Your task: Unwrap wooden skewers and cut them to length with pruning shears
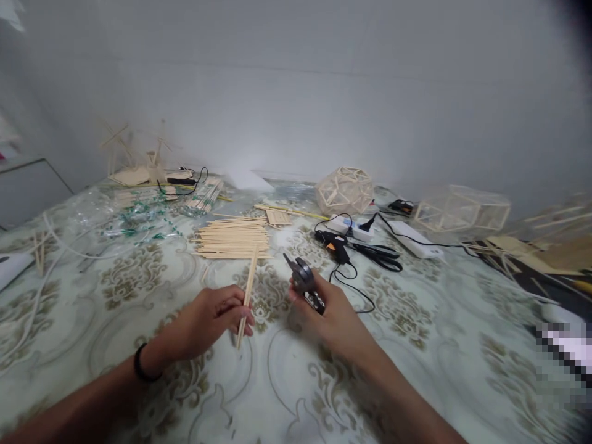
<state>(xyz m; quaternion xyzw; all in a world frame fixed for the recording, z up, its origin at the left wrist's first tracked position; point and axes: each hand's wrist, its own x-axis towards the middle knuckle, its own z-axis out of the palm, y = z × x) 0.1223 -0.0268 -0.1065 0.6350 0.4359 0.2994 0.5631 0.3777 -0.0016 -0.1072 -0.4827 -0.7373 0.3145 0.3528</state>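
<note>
Between the fingers and thumb of my left hand (226,313) are thin wooden sticks (248,287), held slanting upright. My right hand (326,308) is wrapped round a pair of dark pliers (303,276), whose jaws point up and to the left. Their handles are mostly hidden in my palm. A gap lies between the pliers and the held sticks. Just beyond my left hand is a pile of wooden sticks (231,239), laid roughly side by side. A black glue gun (337,245) lies past my right hand, its cord looping on the table.
A patterned cloth (277,382) covers the table. Behind stand a round stick frame (346,190) and a longer stick frame (462,209). A white power strip (349,228) sits near black-handled scissors (377,254). Plastic wrappers (139,219) lie left; a blurred phone (567,345) is far right.
</note>
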